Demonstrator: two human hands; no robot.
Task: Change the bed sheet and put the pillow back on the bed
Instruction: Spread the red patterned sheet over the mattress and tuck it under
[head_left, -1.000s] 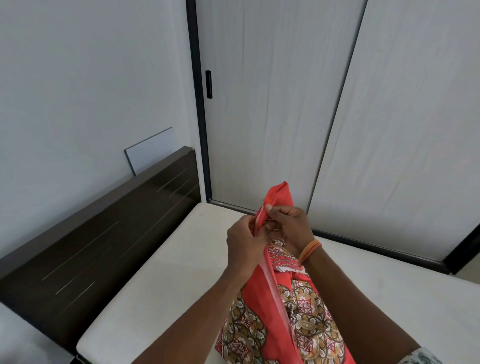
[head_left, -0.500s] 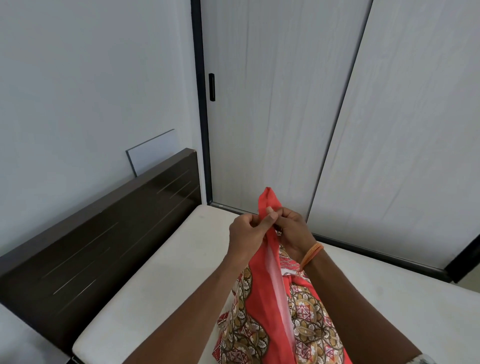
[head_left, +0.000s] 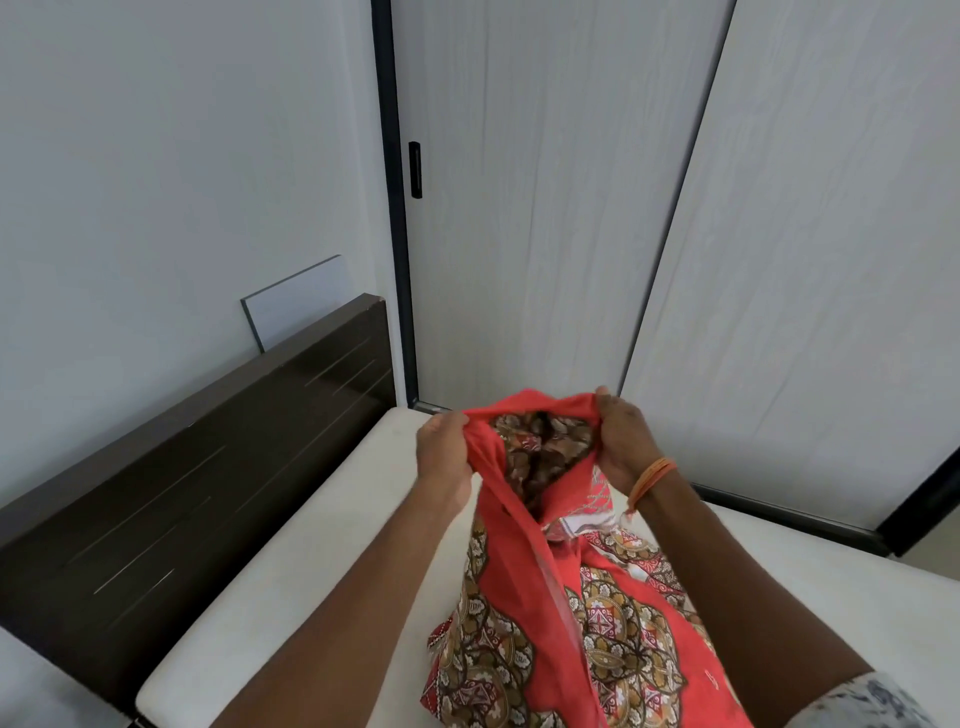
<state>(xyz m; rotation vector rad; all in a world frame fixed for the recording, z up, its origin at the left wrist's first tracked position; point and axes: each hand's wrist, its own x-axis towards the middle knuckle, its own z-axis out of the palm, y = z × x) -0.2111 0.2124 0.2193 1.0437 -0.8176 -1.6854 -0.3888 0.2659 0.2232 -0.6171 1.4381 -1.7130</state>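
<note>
A red bed sheet (head_left: 524, 597) with a brown and gold pattern hangs bunched above the bare white mattress (head_left: 311, 561). My left hand (head_left: 441, 452) grips its red border on the left. My right hand (head_left: 621, 441), with an orange band on the wrist, grips the border on the right. Between the two hands the edge is spread apart, and the patterned inside of the cloth shows in the gap. The lower part of the sheet lies heaped on the mattress near me. No pillow is in view.
A dark wooden headboard (head_left: 208, 483) runs along the left against the white wall. A flat white panel (head_left: 301, 306) leans behind it. Pale sliding wardrobe doors (head_left: 545, 208) with black frames stand just beyond the mattress.
My hands were pinched together on one raised corner of the sheet. They have moved apart sideways and spread the red edge open between them.
</note>
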